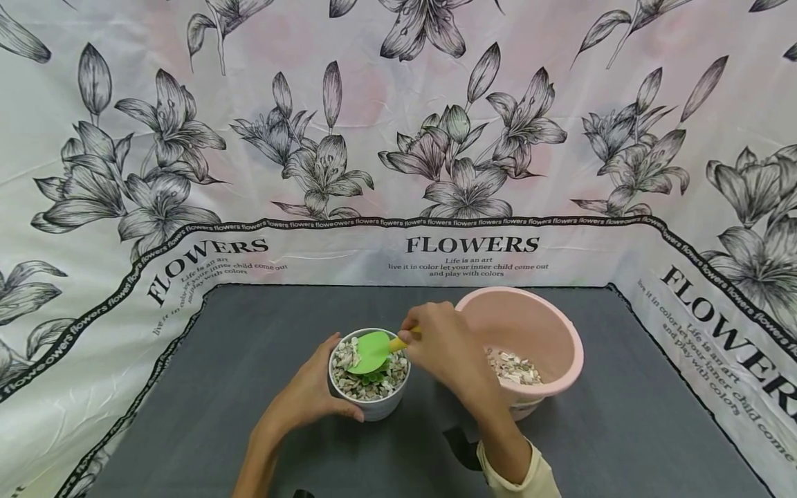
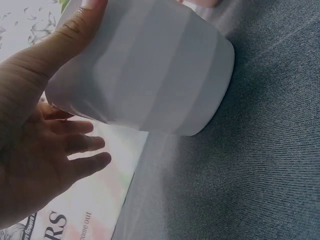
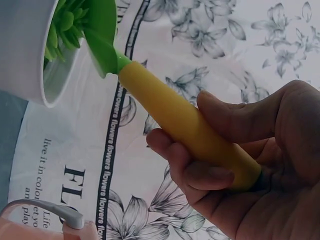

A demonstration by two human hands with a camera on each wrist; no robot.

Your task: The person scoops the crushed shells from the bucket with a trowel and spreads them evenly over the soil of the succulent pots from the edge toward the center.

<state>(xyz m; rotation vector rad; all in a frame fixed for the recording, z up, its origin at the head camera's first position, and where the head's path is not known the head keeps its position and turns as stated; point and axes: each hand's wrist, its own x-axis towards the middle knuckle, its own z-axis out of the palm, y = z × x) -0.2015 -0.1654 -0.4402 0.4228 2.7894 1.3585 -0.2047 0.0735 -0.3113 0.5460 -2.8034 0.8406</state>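
A white flower pot [image 1: 378,409] stands on the dark cloth, holding pale stone chips [image 1: 355,382] and a green succulent [image 3: 66,24]. My left hand [image 1: 309,392] holds it from the left, with the thumb along the near wall; the left wrist view shows the thumb [image 2: 70,37] on the pot and several fingers [image 2: 82,143] spread away beneath. Over the pot's rim my right hand [image 1: 445,349] grips the yellow handle [image 3: 170,112] of a toy-like trowel, its green blade [image 1: 372,351] tilted above the plant. Some chips show at the blade's left edge.
To the right of the pot stands a pink bucket [image 1: 529,311] with more stone chips [image 1: 515,368] in the bottom. A flower-printed curtain [image 1: 349,252] closes off the back and sides of the grey tabletop [image 1: 205,408]. A small black strip [image 1: 461,446] lies near my right wrist.
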